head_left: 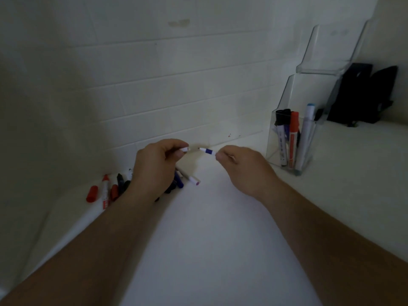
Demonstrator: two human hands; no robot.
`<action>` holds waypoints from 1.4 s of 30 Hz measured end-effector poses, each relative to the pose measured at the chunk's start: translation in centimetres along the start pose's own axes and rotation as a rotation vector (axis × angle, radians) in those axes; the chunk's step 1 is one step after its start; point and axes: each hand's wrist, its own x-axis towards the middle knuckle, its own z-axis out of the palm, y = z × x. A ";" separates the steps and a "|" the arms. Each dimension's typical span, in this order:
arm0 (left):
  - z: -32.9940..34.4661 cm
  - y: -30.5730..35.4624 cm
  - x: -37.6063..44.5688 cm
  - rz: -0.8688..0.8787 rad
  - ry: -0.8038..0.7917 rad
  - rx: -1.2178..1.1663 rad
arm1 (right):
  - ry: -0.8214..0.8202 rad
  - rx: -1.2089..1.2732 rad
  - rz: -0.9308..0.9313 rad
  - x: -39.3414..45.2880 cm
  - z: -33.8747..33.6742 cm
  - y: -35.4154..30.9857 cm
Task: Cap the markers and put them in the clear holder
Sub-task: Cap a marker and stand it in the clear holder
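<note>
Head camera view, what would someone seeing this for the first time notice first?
Two bare hands meet at centre: the left hand pinches a small white cap, the right hand holds a blue-banded marker with its tip pointed at the cap, a small gap between them. A clear holder with several markers stands at right, and loose markers lie scattered at left.

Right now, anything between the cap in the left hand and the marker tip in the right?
Nothing visible. The cap in the left hand and the marker in the right hand face each other across an open gap above the counter, not yet joined.
</note>
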 end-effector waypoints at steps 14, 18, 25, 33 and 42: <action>0.5 0.0 -0.1 0.028 -0.030 0.012 | 0.115 -0.128 -0.064 0.4 1.0 -0.1; 0.3 0.0 -0.2 0.034 -0.042 0.026 | 0.104 -0.123 -0.054 0.3 0.9 -0.1; 0.2 0.1 -0.4 0.097 -0.092 0.072 | 0.093 -0.248 -0.076 -0.3 0.4 -0.8; 0.6 0.2 -0.5 0.078 -0.155 0.075 | 0.124 -0.417 -0.143 -0.5 0.6 -1.6; 0.9 0.7 -0.7 0.100 -0.154 0.134 | 0.075 -0.369 -0.144 -0.8 0.7 -2.2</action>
